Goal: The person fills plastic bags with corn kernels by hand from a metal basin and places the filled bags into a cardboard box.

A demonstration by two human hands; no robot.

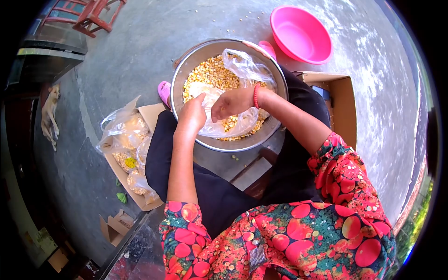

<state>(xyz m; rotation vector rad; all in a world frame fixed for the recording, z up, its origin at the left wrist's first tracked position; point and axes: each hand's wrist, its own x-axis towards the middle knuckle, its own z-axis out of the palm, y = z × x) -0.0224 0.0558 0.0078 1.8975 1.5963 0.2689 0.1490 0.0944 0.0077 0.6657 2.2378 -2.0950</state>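
A wide metal basin [176, 88] rests between my knees, with loose yellow corn kernels [210, 73] inside. A clear plastic bag [242, 127] is spread over the kernels, and another crumpled stretch of clear plastic [248, 66] lies at the basin's upper right. My left hand [192, 113] is closed at the left side of the bag, pinching its plastic edge. Just right of it, my right hand [231, 103], with a red bead bracelet at the wrist, hangs over the bag with fingers curled down. What those fingers hold, if anything, is hidden.
To the left, a cardboard box [151, 114] holds several plastic bags of kernels [135, 126]. A pink tub [301, 35] stands at the upper right, above an open cardboard box [344, 100]. A dog [49, 114] lies far left; a red wooden chair [95, 16] stands beyond.
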